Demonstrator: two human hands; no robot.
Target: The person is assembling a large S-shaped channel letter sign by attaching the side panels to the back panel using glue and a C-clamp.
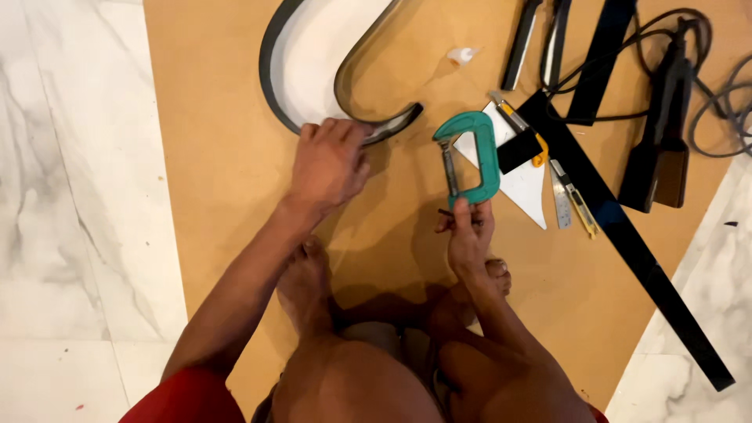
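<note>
Head view, looking down at a brown board [235, 157] laid on a marble floor [70, 196]. Left hand [329, 163]: fingers together, pressed flat on the lower end of a curved black-edged strip [274, 86] that bends into a loop with a white face; whether the grip closes around it cannot be told. Right hand [468, 231]: grip pinched on the screw handle of a green C-clamp [479, 153], which stands just above it, frame upward. Just right of the clamp: white triangular sheet piece [526, 188], small black block [520, 150], yellow utility knife [518, 121], second cutter [578, 202], long black bar [627, 235]. Farther right: black corded tool [662, 133]. Above the clamp: small white glue bottle [462, 55].
</note>
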